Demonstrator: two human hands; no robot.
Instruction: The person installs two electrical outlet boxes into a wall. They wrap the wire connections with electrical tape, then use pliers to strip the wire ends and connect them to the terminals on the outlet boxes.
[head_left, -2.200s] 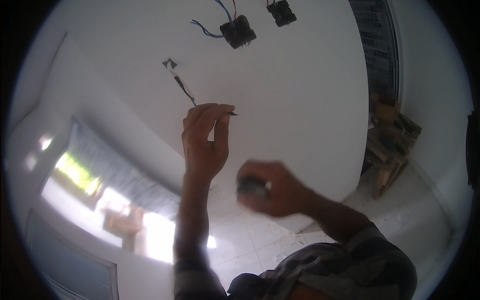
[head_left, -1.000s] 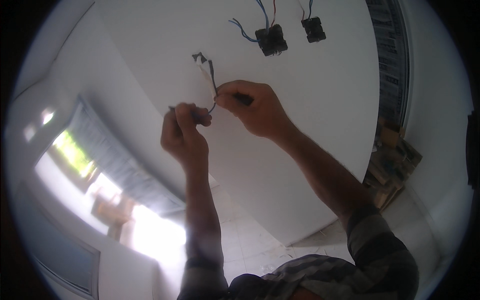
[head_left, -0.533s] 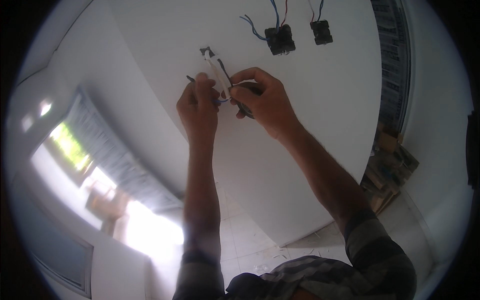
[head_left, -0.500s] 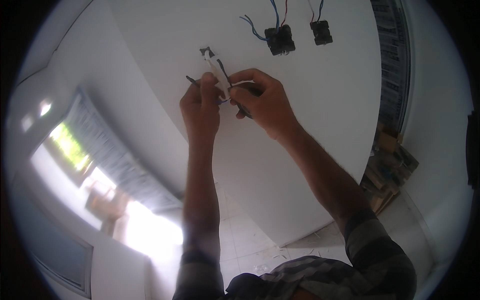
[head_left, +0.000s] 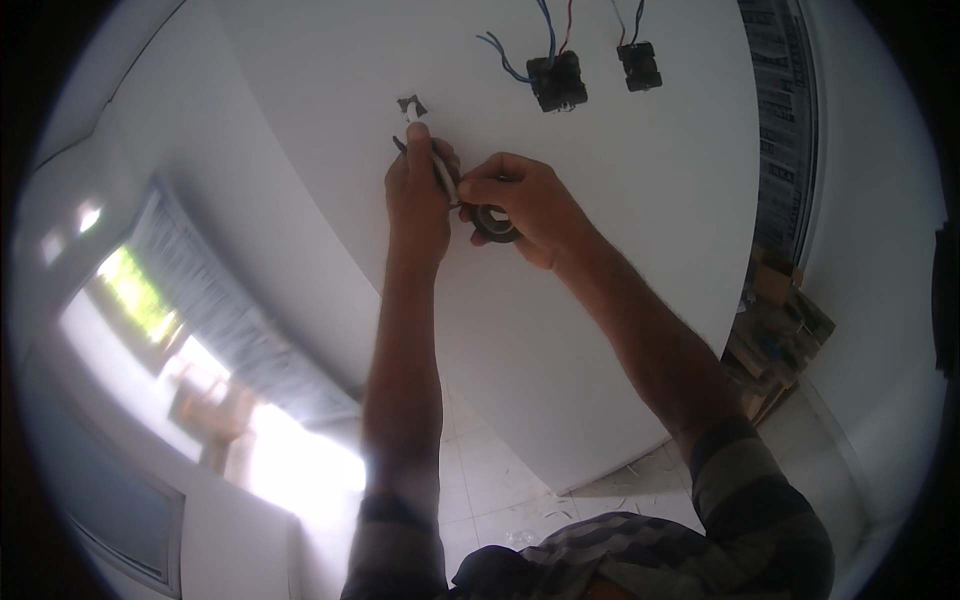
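A white cable (head_left: pixel 447 183) with a dark strand hangs from a small cut opening (head_left: pixel 419 104) in the white wall (head_left: pixel 560 350). My left hand (head_left: pixel 415 205) is closed on the cable just below the opening, and a dark wire end pokes out left of its fingers. Close beside it, my right hand (head_left: pixel 523 205) grips a roll of black tape (head_left: pixel 492 232), with thumb and forefinger at the cable's lower end. Higher on the wall, to the right, are two black boxes (head_left: pixel 555 80) (head_left: pixel 638 66) with blue, red and pale wires coming out of them.
A bright window (head_left: pixel 135 290) and a glass panel (head_left: pixel 125 520) are at the left. Cardboard and wood pieces (head_left: pixel 780 330) lie beside the wall's right edge, below a dark slatted strip (head_left: pixel 775 130). Scraps litter the tiled floor (head_left: pixel 480 480) under the wall.
My right hand rose to the cable with the tape. In the last half second my left hand moved up and right along the cable, and my right hand dropped slightly.
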